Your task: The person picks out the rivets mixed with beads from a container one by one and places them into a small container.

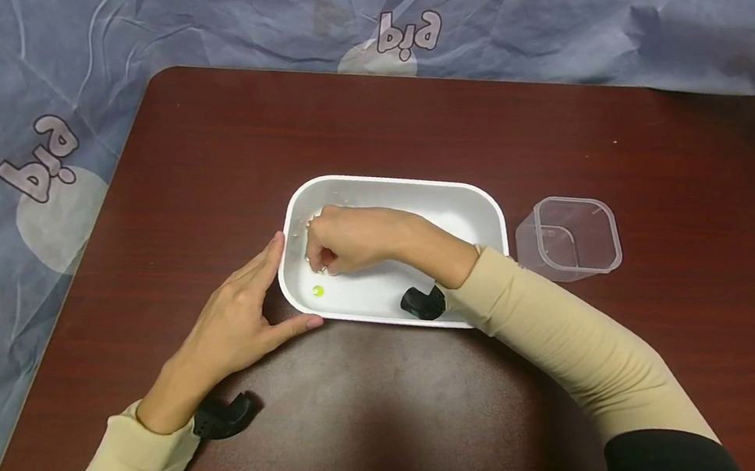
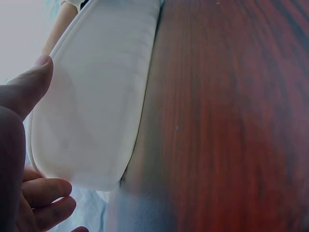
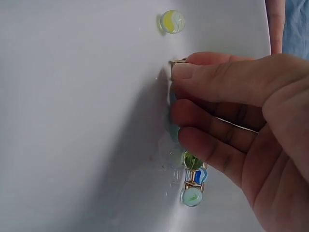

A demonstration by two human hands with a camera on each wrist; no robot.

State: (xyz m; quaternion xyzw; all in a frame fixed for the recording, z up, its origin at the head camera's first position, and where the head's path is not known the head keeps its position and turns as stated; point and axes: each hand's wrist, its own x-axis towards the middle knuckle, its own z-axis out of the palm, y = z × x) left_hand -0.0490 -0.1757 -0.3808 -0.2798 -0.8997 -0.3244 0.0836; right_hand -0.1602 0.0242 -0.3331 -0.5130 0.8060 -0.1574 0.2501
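A patterned blue-grey cloth hangs along the left and far sides of a dark red-brown table. Toward the middle sits a white tray, glass marbles gathered in its left end. A yellow-and-white marble lies alone on the tray floor by the near left corner; in the right wrist view, a green marble, a blue piece and a pale marble sit close together below the fingers. A beige right sleeve crosses the near right corner of the tray, hiding part of the rim. Just beyond the right end stands a see-through plastic tub, near the tray but apart from it.

The table's left edge runs well apart from the tray; a broad stretch of tabletop lies between the far rim and the cloth, with more to the right of the tub.

The left hand is spread wide at the tray's left end, its fingertips at the end wall and its thumb at the near rim. Inside the tray, the right hand pinches a small gold-edged piece narrowly between thumb and forefinger, the other fingers bent; what the piece is cannot be told.
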